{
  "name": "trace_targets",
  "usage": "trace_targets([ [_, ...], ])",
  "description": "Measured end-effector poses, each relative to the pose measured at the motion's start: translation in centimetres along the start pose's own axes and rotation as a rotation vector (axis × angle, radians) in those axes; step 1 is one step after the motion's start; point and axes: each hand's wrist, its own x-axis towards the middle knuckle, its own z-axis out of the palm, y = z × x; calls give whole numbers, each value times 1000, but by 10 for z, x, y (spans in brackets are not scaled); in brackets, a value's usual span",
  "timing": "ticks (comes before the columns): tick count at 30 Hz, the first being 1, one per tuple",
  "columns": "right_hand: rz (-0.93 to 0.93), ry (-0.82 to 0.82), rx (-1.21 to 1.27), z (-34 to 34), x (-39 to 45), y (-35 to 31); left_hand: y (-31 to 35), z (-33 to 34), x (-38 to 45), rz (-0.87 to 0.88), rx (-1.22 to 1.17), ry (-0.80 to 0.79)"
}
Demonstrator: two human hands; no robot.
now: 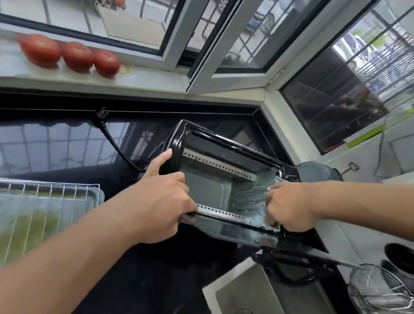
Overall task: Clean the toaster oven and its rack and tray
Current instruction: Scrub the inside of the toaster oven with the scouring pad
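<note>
Across a glossy black counter (129,289) set into a windowed corner, barred panes reflect in the dark surface, and three red tomatoes (69,55) line the pale sill above. At the near edge a brushed steel sink (225,300) drops away, round drain showing, with a wire-mesh skimmer (378,290) off to its right. On the far left the wire rack (30,213) lies flat over the shallow metal tray (92,202), thin parallel bars above a dull silvery pan. I have the toaster oven (221,182) tipped up off the counter beside the sink, its open mouth turned toward me and its long axis slanting from upper left down to lower right. Its shell is shiny black, the cavity grey sheet metal with perforated strips along both long edges, and wet foam gleams at the right end. My left hand (164,205) curls over the casing's left edge, thumb on the outside, gripping it. My right hand (289,208) is at the soapy right end, blurred; I cannot tell whether its fingers clasp anything. A black power cord (115,142) trails back toward the wall.
</note>
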Motion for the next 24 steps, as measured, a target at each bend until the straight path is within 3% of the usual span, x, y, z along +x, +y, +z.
trace_targets([
  [4, 100, -110, -61, -1, 50, -14, 1, -1, -3, 26, 37, 4],
  [11, -22, -233, 36, -13, 126, -4, 13, 3, -14, -1, 80, -24],
  [20, 99, -119, -58, -15, 5, -20, 20, 5, -16, -38, 38, 8],
  [24, 196, -68, -109, -7, 3, -35, 17, 5, -11, -35, 35, -7],
])
